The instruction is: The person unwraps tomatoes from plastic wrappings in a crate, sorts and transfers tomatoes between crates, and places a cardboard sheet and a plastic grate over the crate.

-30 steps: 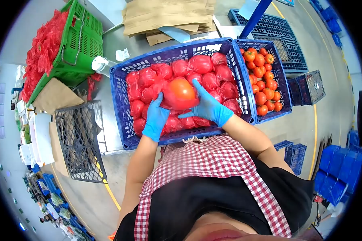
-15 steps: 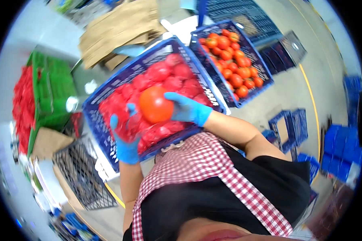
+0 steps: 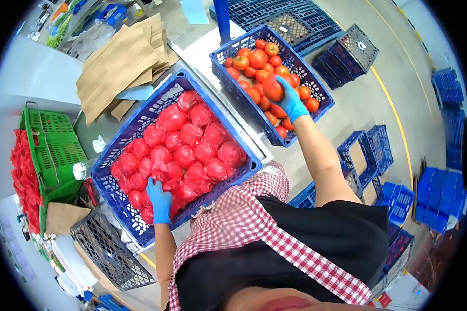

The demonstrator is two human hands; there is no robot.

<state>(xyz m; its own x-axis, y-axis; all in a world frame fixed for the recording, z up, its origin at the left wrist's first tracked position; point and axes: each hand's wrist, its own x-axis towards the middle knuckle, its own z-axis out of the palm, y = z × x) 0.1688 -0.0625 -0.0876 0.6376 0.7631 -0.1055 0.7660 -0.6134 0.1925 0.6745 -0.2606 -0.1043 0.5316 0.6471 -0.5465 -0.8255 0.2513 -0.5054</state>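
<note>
Working on Both Sides

The left hand (image 3: 160, 201) touches bagged tomatoes (image 3: 192, 132) in a blue crate (image 3: 253, 166); whether it pinches any cannot be told. The right hand (image 3: 291, 101) curls around a large tomato (image 3: 273, 89) over loose tomatoes (image 3: 257, 58) in a second crate (image 3: 325, 101); a slack hold could drop and bruise it.

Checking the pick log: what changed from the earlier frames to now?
Right hand went from over the red-wrapped bundles across to the loose tomatoes, a large tomato in its grip; can't tell if it's the same one. Left hand let go of the tomato and is now down on the bundles. View turned too. Unchanged: bundles and loose tomatoes in separate blue crates.
</note>
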